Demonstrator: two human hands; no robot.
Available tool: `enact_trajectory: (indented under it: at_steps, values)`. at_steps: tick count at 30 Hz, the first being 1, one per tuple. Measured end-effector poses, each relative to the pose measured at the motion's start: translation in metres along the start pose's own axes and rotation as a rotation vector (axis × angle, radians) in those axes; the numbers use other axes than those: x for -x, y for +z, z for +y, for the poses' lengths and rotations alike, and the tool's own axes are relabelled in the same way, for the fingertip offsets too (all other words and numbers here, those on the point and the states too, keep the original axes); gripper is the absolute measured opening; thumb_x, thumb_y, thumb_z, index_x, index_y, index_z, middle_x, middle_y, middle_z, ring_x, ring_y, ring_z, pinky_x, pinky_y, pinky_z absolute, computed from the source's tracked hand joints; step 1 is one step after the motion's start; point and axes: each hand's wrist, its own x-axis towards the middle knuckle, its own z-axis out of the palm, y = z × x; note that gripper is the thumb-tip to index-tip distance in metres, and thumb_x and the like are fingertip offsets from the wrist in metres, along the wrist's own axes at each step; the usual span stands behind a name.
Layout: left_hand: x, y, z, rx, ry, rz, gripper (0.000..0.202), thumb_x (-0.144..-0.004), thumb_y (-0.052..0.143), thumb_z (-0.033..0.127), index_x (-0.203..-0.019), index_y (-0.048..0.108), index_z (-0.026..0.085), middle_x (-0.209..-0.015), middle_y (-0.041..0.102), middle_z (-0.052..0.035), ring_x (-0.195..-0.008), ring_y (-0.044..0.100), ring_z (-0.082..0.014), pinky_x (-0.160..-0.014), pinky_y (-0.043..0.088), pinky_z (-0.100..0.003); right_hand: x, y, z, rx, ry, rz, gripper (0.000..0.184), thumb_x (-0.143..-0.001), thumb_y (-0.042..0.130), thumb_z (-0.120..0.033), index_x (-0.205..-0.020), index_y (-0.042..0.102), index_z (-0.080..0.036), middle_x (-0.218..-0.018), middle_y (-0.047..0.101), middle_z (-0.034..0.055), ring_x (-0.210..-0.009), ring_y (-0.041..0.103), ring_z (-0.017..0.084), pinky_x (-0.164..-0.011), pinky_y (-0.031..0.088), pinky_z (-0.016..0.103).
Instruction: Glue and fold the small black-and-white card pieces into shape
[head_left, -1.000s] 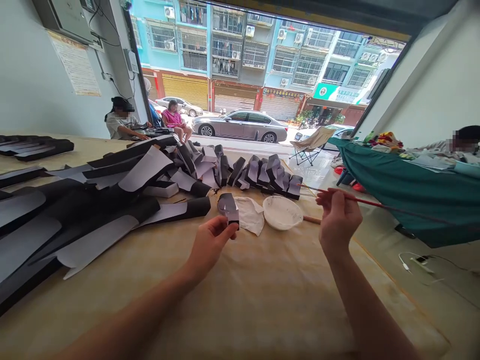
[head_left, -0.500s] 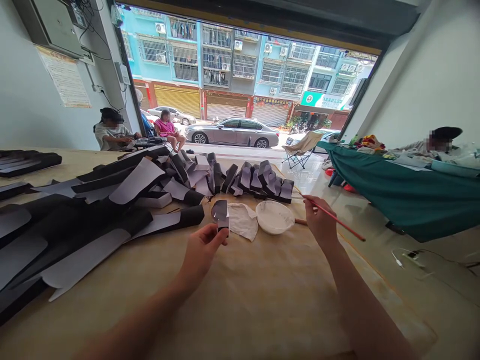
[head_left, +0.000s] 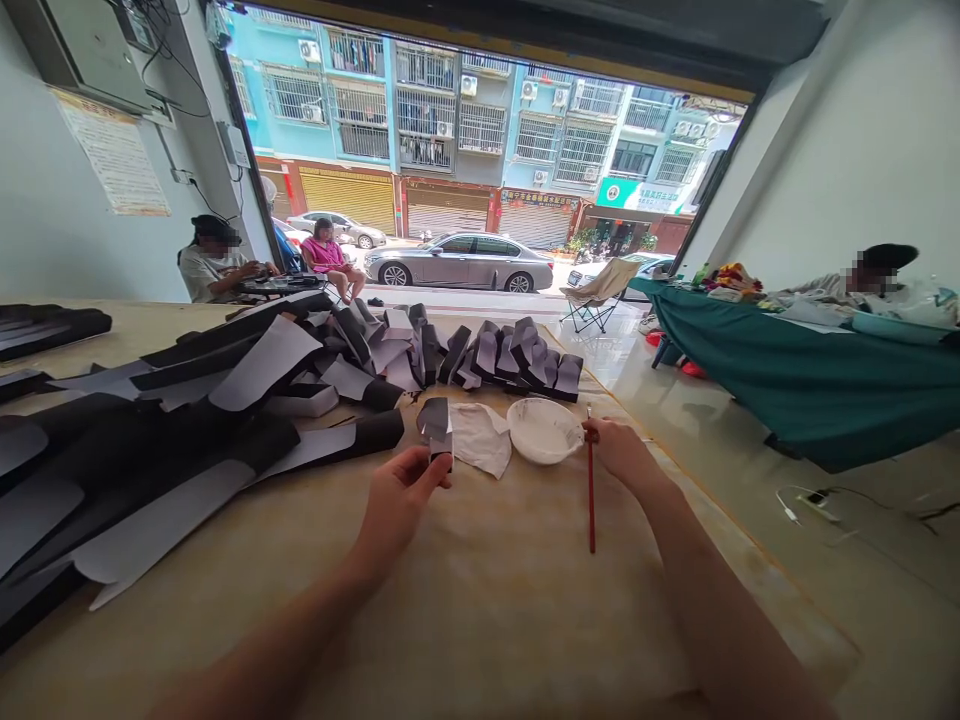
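My left hand (head_left: 396,508) pinches a small folded piece of black and pale grey card (head_left: 436,428) between thumb and fingers, upright above the table. In my right hand (head_left: 624,455) is a thin brush with a red handle (head_left: 592,510). The handle's end points down toward me, and the light tip shows just above my fingers. A white bowl (head_left: 546,455) stands right beside that hand, its inside whitish. Between the bowl and the held card lies a crumpled white cloth (head_left: 480,442).
Long black and grey card strips (head_left: 187,500) cover the table's left side. Several folded card pieces (head_left: 517,355) are heaped at the back. Past the table's right edge stand a folding chair (head_left: 600,290) and a green-covered table (head_left: 780,370) with a person behind it. Two people sit at the back left.
My right hand has moved left to the bowl's side, and the brush has swung from slanting right to pointing down toward me. My left hand still holds the card piece nearly in place.
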Motion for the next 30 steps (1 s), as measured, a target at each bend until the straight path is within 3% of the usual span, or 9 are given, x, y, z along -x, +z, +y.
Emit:
enact_trajectory:
  at_steps: [6,10,13,16,18,21,24,27,30]
  values:
    - [-0.001,0.002,-0.002,0.257,-0.034,-0.005,0.030,-0.069,0.072,0.042,-0.081,0.062,0.016,-0.075,0.065,0.0013,-0.065,0.065,-0.0111,-0.071,0.054,-0.024,0.005,-0.003,-0.003,-0.038,0.026,-0.013,0.032,-0.075,0.048,-0.005,-0.094,0.070,-0.019,-0.093,0.071,0.0115,-0.092,0.064,0.024,-0.082,0.044,0.032]
    - [-0.001,0.003,0.002,0.202,-0.047,-0.015,0.030,-0.069,0.072,0.042,-0.075,0.061,0.015,-0.068,0.063,0.0012,-0.064,0.065,-0.0124,-0.070,0.054,-0.025,0.006,-0.010,-0.013,-0.094,0.051,0.104,0.034,-0.079,0.047,-0.010,-0.107,0.065,-0.012,-0.094,0.069,0.0182,-0.089,0.064,0.028,-0.082,0.045,0.039]
    - [0.001,0.003,0.005,0.109,-0.010,-0.027,0.029,-0.070,0.070,0.042,-0.076,0.061,0.015,-0.064,0.063,0.0016,-0.062,0.063,-0.0119,-0.066,0.052,-0.023,0.008,-0.018,-0.035,-0.194,0.008,0.216,0.030,-0.086,0.045,-0.022,-0.104,0.064,-0.010,-0.096,0.067,0.0180,-0.085,0.063,0.026,-0.082,0.046,0.041]
    - [0.003,0.002,0.010,-0.048,0.026,-0.077,0.028,-0.074,0.065,0.043,-0.076,0.061,0.016,-0.060,0.061,0.0015,-0.060,0.061,-0.0118,-0.062,0.049,-0.022,0.019,-0.024,-0.069,-0.341,-0.117,0.255,0.031,-0.091,0.040,-0.034,-0.104,0.062,-0.017,-0.100,0.066,0.0099,-0.081,0.063,0.019,-0.077,0.050,0.035]
    - [0.003,0.000,0.012,-0.140,0.041,-0.149,0.027,-0.076,0.063,0.043,-0.079,0.062,0.016,-0.064,0.063,0.0004,-0.062,0.061,-0.0125,-0.061,0.049,-0.023,0.031,-0.027,-0.093,-0.473,-0.258,0.237,0.029,-0.093,0.039,-0.036,-0.105,0.061,-0.021,-0.104,0.065,0.0064,-0.091,0.062,0.017,-0.077,0.052,0.031]
    - [0.002,-0.002,0.012,-0.217,0.098,-0.245,0.029,-0.073,0.067,0.039,-0.093,0.062,0.018,-0.081,0.066,-0.0022,-0.070,0.062,-0.0136,-0.068,0.051,-0.025,0.052,-0.029,-0.121,-0.757,-0.521,0.167,0.026,-0.092,0.044,-0.030,-0.111,0.060,-0.024,-0.108,0.060,0.0071,-0.092,0.059,0.016,-0.075,0.052,0.031]
    - [0.002,-0.006,0.008,-0.404,0.273,-0.237,0.042,-0.069,0.072,0.032,-0.108,0.059,0.022,-0.090,0.065,-0.0022,-0.075,0.061,-0.0140,-0.075,0.050,-0.027,0.061,-0.028,-0.132,-0.785,-0.623,0.135,0.029,-0.090,0.048,-0.026,-0.117,0.056,-0.026,-0.113,0.055,0.0079,-0.085,0.059,0.014,-0.070,0.053,0.030]
    - [0.002,-0.011,0.004,-0.619,0.468,-0.189,0.034,-0.076,0.066,0.028,-0.109,0.059,0.024,-0.091,0.065,-0.0020,-0.080,0.060,-0.0139,-0.080,0.049,-0.026,0.053,-0.029,-0.121,-0.637,-0.554,0.250,0.026,-0.088,0.050,-0.026,-0.111,0.058,-0.023,-0.106,0.056,0.0075,-0.077,0.058,0.014,-0.066,0.051,0.030]
    - [0.003,-0.013,0.003,-0.690,0.584,-0.134,0.025,-0.081,0.062,0.030,-0.104,0.059,0.022,-0.088,0.065,-0.0028,-0.079,0.061,-0.0140,-0.078,0.049,-0.025,0.034,-0.034,-0.091,-0.457,-0.194,0.414,0.025,-0.086,0.048,-0.031,-0.105,0.058,-0.019,-0.092,0.060,0.0067,-0.071,0.058,0.016,-0.066,0.049,0.032]
